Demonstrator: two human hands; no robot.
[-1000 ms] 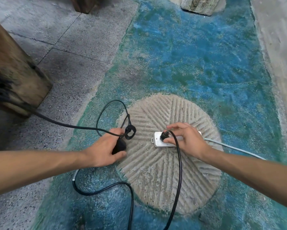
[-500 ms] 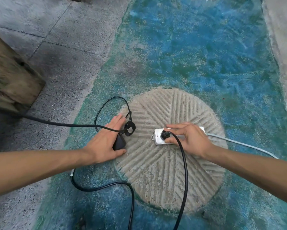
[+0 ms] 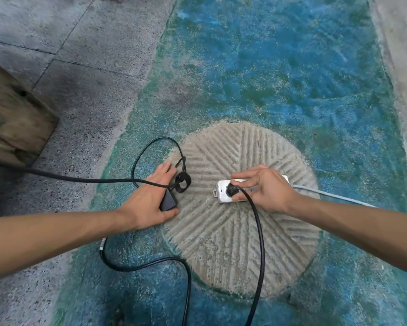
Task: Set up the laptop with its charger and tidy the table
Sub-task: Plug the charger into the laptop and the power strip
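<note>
Charger brick flat on the floor, under the left hand; fingers straight, palm pressing down, nothing gripped. Black plug seated in the white power strip, pinched by thumb and curled fingers of the right hand. Strip lying on the round grooved stone set in the floor, its grey lead trailing off past the right wrist. Thick black cable running from the plug back toward the body, between the two forearms. Thin cord leaving the brick, crossing over the left hand and off to the far left by the wooden block, with a loose loop and strap ring just ahead of the left fingertips. No laptop in view.

Risks, judged only:
- Plug maybe not fully home; hard to tell depth. Strip unanchored, likely to slide on the ridges if pushed sideways.
- Fingers close to the plug face; possible prong contact if half out.
- Thin cord taut-looking toward the left; tug could drag the brick or snag the loop.
- Slack cable on the floor near the body: trip or foot-catch, yanking the plug.
</note>
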